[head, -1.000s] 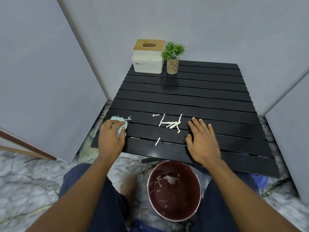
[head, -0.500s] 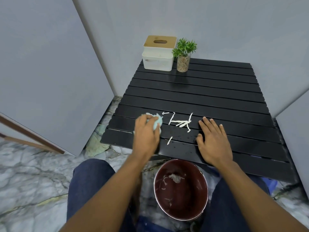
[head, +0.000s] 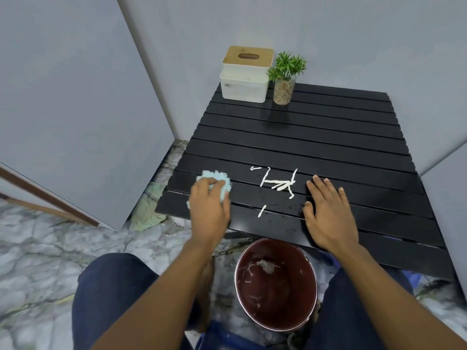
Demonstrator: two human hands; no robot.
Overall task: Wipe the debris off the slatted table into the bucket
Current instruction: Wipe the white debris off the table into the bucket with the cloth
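Note:
White strips of debris [head: 280,183] lie on the near part of the black slatted table [head: 316,137], with one small strip [head: 261,211] closer to the front edge. My left hand [head: 208,205] grips a light blue cloth [head: 217,180] on the table, left of the debris. To the right of the debris, my right hand [head: 328,213] rests flat on the slats with straight fingers. A dark red bucket [head: 276,284] stands on the floor below the table's front edge, between my knees, with some white scraps inside.
A white tissue box with a wooden lid [head: 246,74] and a small potted plant [head: 285,77] stand at the table's far left corner. Grey wall panels close in on the left and right. A pale cloth [head: 149,208] lies on the marble floor by the table's left corner.
My left hand slid the cloth from the table's left edge right to the debris, then back a little left. The camera view shifted. My right hand stayed flat.

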